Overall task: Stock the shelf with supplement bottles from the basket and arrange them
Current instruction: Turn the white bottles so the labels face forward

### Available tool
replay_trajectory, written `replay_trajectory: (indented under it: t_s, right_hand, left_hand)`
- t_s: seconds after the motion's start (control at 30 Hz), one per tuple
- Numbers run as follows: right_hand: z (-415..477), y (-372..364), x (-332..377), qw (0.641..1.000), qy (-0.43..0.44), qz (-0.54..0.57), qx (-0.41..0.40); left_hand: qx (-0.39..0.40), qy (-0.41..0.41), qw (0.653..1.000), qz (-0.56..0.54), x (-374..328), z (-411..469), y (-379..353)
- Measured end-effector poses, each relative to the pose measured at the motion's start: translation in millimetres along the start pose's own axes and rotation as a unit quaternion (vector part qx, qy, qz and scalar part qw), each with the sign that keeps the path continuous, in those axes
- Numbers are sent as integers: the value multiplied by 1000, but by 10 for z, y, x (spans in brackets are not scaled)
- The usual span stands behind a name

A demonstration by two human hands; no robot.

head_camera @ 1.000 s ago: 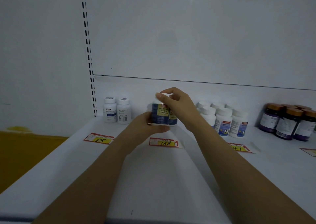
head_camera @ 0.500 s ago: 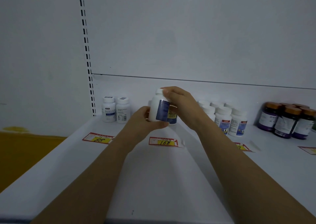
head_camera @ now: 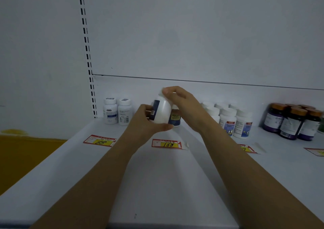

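Both hands are clamped on one white bottle (head_camera: pixel 162 109) — body gripped by the left hand (head_camera: pixel 147 122), cap pinched by the right hand (head_camera: pixel 182 104) — held tilted just behind the 168 price tag (head_camera: pixel 166 143).

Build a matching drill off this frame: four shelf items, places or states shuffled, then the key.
1. white plastic bottle with dark blue label
2. two small white bottles with barcode-stickered caps
3. dark purple bottles with orange-brown caps
4. red-and-yellow price tag marked 168

A. lying flat on the white shelf, centre
B. standing at the far right
C. tilted, gripped by left hand and right hand
D. standing beside the slotted upright, far left

Pairs: 1-C, 2-D, 3-B, 4-A.
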State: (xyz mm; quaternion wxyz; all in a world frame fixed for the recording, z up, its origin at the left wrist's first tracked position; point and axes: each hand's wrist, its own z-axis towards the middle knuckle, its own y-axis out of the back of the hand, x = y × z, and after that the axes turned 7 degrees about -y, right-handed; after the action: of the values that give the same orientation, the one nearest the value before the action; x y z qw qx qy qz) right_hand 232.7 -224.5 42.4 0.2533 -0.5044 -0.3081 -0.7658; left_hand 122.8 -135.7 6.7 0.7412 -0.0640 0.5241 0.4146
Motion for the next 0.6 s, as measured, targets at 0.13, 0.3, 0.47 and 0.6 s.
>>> replay_trajectory:
  t_s: [0.13,0.3,0.47,0.6]
  right_hand:
    - [5,22,-23,1000,16,-5,-18]
    - [17,48,-31,999,-8,43,3]
    - [-2,-19,-10,1000,15,-9,19]
    - [3,22,-27,1000,16,20,9]
  left_hand:
    - [15,0,1000,-22,5,8,-3]
    - [66,14,997,-41,29,-20,30]
    - [-7,-4,1000,5,-5,-28,25]
    - [34,13,998,-50,15,-37,39]
